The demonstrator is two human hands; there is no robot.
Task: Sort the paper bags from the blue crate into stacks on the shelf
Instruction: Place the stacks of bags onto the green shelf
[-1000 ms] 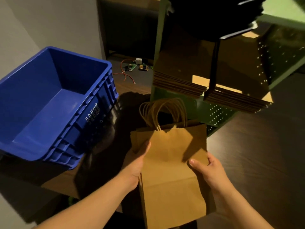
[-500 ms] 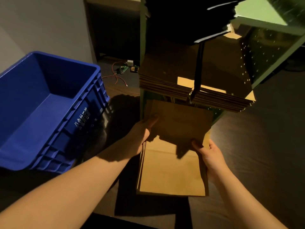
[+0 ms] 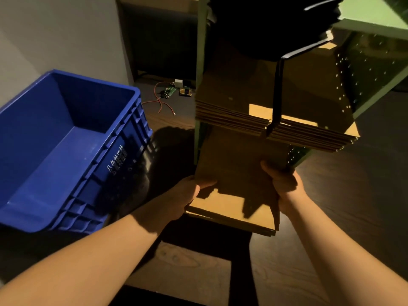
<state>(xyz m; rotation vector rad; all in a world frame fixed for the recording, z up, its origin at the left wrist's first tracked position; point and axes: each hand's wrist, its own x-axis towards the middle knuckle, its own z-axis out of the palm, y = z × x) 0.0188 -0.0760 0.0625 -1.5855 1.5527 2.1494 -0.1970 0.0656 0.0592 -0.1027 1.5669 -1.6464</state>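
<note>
**Last bundle of bags going onto the low shelf**

The left hand (image 3: 187,193) grasps the near left edge of a flat bundle of brown paper bags (image 3: 238,195), thumb lying on top and the fingers curled out of sight beneath. The right hand (image 3: 284,184) clasps the bundle's near right edge in the same way, thumb above and fingers wrapped under. Between them the bundle lies flat, its far end in shadow under the brown stack (image 3: 265,120) on the green shelf (image 3: 375,69), its near end jutting out toward the person over the dark wooden floor (image 3: 353,217).

Taking the green shelf as the landmark: the brown stack sits on its middle level, overhanging the front edge; above that, a pile of black bags (image 3: 276,25) rests on the top level, with one black handle dangling down in front of the brown stack. The held bundle is at the lowest level, just below the brown stack. The blue crate (image 3: 66,151) stands well to the left of the shelf, and its visible interior holds no bags.

By the look of it, the sorting is nearly finished: two stacks are built, the crate appears emptied, and what remains is to push this bundle fully in and let go.
</note>
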